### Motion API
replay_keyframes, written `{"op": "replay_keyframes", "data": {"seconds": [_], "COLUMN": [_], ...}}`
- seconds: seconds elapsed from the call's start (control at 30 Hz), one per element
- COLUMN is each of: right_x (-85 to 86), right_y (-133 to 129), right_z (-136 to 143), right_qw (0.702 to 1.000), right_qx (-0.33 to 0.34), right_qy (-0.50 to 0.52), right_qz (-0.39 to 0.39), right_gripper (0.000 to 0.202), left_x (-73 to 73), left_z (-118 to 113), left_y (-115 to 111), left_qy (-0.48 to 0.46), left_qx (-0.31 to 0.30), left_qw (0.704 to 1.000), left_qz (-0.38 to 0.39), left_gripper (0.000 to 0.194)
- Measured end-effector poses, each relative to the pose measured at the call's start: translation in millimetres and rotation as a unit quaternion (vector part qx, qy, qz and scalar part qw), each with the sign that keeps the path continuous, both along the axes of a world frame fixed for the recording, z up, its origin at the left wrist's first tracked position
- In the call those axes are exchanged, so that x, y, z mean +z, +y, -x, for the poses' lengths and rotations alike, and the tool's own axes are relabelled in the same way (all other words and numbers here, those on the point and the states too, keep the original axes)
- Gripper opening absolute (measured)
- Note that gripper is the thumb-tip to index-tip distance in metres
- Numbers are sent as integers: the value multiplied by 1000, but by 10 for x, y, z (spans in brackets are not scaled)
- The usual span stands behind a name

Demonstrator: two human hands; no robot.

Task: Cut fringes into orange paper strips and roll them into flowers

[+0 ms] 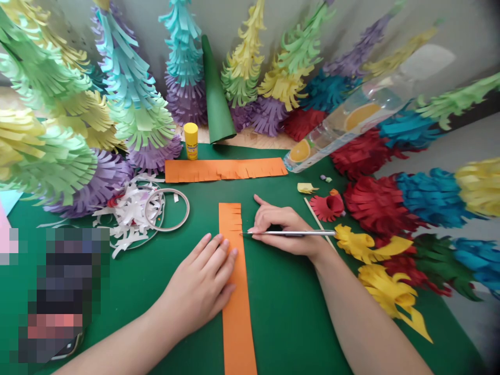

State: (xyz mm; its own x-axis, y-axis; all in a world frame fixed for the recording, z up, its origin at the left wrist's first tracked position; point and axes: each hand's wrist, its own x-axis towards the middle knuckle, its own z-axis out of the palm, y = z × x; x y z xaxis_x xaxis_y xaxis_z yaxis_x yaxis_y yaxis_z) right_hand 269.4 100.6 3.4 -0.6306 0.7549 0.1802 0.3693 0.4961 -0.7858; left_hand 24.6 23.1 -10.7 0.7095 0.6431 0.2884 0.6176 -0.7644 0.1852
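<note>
Left hand (pixel 209 273) flat on orange strip (pixel 239 328), right hand (pixel 283 226) closed around silver tool (pixel 312 233), perhaps a knife.

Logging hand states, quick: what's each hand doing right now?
Left hand: open, resting on the nearer orange paper strip.
Right hand: closed around a slim silver pen-like tool.

my left hand (pixel 213 273) covers part of the orange strip (pixel 239 328), whose near end is cut off by the bottom edge, as are both my forearms (pixel 128 338). my right hand (pixel 283 226) hides part of the slim silver tool (pixel 314 233); its tip is too fine for me to make out. coarse squares blur the dark thing (pixel 62 291) at my left. the top edge cuts several paper trees (pixel 183 52), the bottle (pixel 339 122) blurs toward its far end, and the glue stick's (pixel 191 148) small print i can't read.
</note>
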Motion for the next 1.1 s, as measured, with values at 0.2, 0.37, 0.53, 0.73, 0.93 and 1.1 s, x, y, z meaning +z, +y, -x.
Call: {"op": "replay_keyframes", "data": {"seconds": [0.2,0.37,0.53,0.73,0.93,1.1], "right_x": [-10,-12,-20,-5,-41,-83], "right_y": [1,7,17,16,7,20], "right_z": [-2,-7,-25,-24,-23,-36], "right_qw": [1000,1000,1000,1000,998,993], "right_qx": [4,13,14,13,-14,-35], "right_qy": [7,14,18,19,59,103], "right_qz": [7,5,7,10,24,53], "right_gripper": [14,15,15,17,17,12], "left_x": [-10,-19,-17,-17,-8,22], "left_z": [-5,-9,5,8,5,16], "left_y": [2,12,13,1,6,32], "left_qy": [-6,-11,-15,-15,-11,-4], "left_qx": [-2,-2,-2,-3,-4,-14], "left_qw": [1000,1000,1000,1000,1000,1000], "left_qz": [4,10,10,10,5,8], "left_gripper": [42,42,42,41,42,42]}}
